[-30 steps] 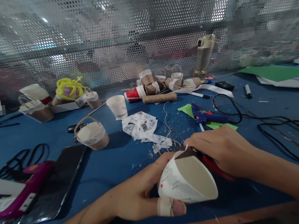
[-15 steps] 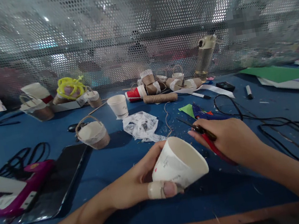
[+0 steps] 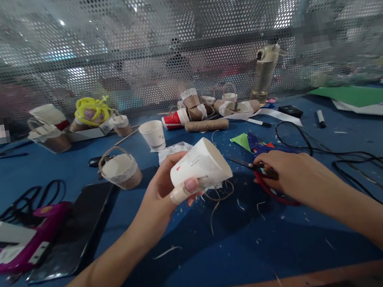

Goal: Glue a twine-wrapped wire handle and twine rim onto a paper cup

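Observation:
My left hand [image 3: 169, 186] grips a white paper cup [image 3: 198, 166], tilted on its side with the mouth facing right. A bandage wraps the thumb. My right hand [image 3: 287, 169] holds red-handled scissors [image 3: 266, 182], whose blades point left toward the cup's rim without touching it. Loose twine [image 3: 219, 200] lies on the table below the cup. Behind the cup, crumpled white lace [image 3: 174, 151] is partly hidden. A twine-handled cup basket [image 3: 122, 170] stands left of my left hand, and another white paper cup [image 3: 152, 136] is upright behind it.
A glue gun [image 3: 259, 144] and black cables [image 3: 358, 154] lie at right. At left are a phone [image 3: 74, 231] and a purple object [image 3: 41, 232]. Toward the back sit a twine roll [image 3: 206, 125], small wrapped cups [image 3: 190, 99], a bottle [image 3: 264, 75] and green paper [image 3: 355, 94].
My left hand has lifted the cup up and to the left and turned it further onto its side. The scissors blades have parted slightly. Twine on the table now shows.

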Demonstrator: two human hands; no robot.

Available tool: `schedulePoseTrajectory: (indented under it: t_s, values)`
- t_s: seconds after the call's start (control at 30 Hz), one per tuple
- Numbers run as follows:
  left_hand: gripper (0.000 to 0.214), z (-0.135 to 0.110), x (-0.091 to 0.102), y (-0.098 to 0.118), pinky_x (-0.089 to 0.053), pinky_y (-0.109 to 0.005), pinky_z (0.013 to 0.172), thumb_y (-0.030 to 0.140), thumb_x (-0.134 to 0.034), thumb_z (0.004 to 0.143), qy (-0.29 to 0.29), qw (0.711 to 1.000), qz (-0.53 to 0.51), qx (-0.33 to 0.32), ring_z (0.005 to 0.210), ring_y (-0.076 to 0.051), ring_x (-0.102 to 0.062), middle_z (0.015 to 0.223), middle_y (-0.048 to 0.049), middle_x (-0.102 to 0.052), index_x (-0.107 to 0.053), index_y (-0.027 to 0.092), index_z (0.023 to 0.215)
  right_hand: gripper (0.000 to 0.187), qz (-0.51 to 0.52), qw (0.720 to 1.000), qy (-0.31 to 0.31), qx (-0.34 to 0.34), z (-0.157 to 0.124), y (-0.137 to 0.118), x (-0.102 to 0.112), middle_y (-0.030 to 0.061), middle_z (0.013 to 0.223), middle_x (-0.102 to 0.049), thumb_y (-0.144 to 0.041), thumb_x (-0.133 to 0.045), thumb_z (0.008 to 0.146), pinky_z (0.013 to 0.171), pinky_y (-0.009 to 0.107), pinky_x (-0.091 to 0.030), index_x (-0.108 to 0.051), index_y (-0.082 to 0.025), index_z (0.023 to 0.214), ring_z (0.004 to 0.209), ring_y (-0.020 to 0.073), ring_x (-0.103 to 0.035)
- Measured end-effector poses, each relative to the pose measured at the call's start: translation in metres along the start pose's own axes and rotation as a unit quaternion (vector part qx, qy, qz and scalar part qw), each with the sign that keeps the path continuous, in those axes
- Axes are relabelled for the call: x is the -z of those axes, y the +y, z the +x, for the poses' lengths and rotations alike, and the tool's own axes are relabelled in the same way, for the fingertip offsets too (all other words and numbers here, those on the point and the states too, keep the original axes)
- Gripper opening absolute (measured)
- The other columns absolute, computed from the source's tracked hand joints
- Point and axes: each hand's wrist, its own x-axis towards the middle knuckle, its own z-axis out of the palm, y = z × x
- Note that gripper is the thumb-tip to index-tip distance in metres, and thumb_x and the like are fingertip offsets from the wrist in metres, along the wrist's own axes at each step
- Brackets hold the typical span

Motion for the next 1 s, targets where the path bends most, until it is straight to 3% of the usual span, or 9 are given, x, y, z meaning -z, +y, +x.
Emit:
schedulePoseTrajectory:
  t_s: [0.17, 0.3, 0.43, 0.6, 0.77, 0.83, 1.0]
  values:
    - [0.045, 0.002, 0.0, 0.002, -0.055, -0.024, 0.073, 0.018, -0.085, 0.069, 0.024, 0.999, -0.013, -0.034, 0.098, -0.021, -0.064, 0.113, -0.0025, -0.067, -0.064, 0.026, 0.108, 0.025, 0.014, 0.999, 0.0, 0.052, 0.0, -0.006, 0.009, 0.0088, 0.106, -0.071, -0.02, -0.062, 0.09, 0.064, 0.034, -0.052, -0.067, -0.021, 0.114, 0.089, 0.0265, -0.07]
    - [0.054, 0.004, 0.001, 0.005, -0.054, -0.025, 0.083, 0.014, -0.085, 0.068, 0.015, 0.999, 0.0, -0.03, 0.105, -0.021, -0.063, 0.114, -0.0017, -0.069, -0.062, 0.025, 0.116, 0.031, 0.056, 0.977, 0.004, 0.207, 0.001, -0.041, 0.011, 0.01, 0.109, -0.068, -0.016, -0.06, 0.09, 0.075, 0.037, -0.055, -0.066, -0.022, 0.12, 0.091, 0.0237, -0.067]
    - [0.054, 0.005, 0.003, 0.006, -0.051, -0.021, 0.086, 0.01, -0.084, 0.069, 0.022, 0.999, -0.005, -0.023, 0.108, -0.018, -0.062, 0.116, -0.0002, -0.068, -0.062, 0.024, 0.117, 0.036, 0.041, 0.949, -0.004, 0.312, 0.008, -0.07, 0.005, 0.0088, 0.106, -0.065, -0.016, -0.058, 0.092, 0.067, 0.033, -0.054, -0.062, -0.025, 0.126, 0.092, 0.0238, -0.065]
    - [0.044, 0.004, 0.002, 0.008, -0.05, -0.023, 0.086, 0.017, -0.084, 0.072, 0.043, 0.999, -0.01, -0.022, 0.104, -0.018, -0.061, 0.113, -0.0017, -0.069, -0.063, 0.021, 0.111, 0.011, 0.047, 0.935, -0.02, 0.351, 0.018, -0.074, 0.001, 0.0082, 0.106, -0.066, -0.015, -0.06, 0.093, 0.073, 0.031, -0.052, -0.069, -0.019, 0.096, 0.096, 0.0218, -0.062]
    - [0.047, 0.005, 0.001, 0.008, -0.051, -0.027, 0.085, 0.014, -0.085, 0.067, 0.066, 0.997, -0.019, -0.021, 0.103, -0.02, -0.061, 0.118, -0.0039, -0.064, -0.061, 0.019, 0.107, 0.019, 0.251, 0.902, -0.03, 0.349, 0.014, -0.064, 0.008, 0.0033, 0.096, -0.073, -0.024, -0.05, 0.101, 0.081, 0.028, -0.048, -0.069, -0.02, 0.103, 0.091, 0.0156, -0.063]
    - [0.045, 0.005, 0.002, 0.006, -0.051, -0.026, 0.082, 0.014, -0.084, 0.068, 0.065, 0.998, -0.004, -0.013, 0.098, -0.019, -0.06, 0.111, -0.0031, -0.065, -0.061, 0.02, 0.107, 0.016, 0.31, 0.892, -0.03, 0.329, 0.009, -0.063, 0.014, 0.0005, 0.092, -0.073, -0.025, -0.053, 0.1, 0.08, 0.026, -0.046, -0.069, -0.021, 0.102, 0.086, 0.0135, -0.064]
    - [0.041, 0.006, 0.005, 0.001, -0.047, -0.024, 0.081, 0.018, -0.08, 0.075, 0.019, 0.999, 0.024, 0.025, 0.096, -0.016, -0.057, 0.102, 0.0016, -0.063, -0.062, 0.025, 0.11, 0.011, 0.347, 0.883, -0.026, 0.316, -0.011, -0.069, 0.035, -0.0039, 0.09, -0.073, -0.025, -0.056, 0.099, 0.077, 0.023, -0.042, -0.067, -0.024, 0.101, 0.082, 0.0106, -0.065]
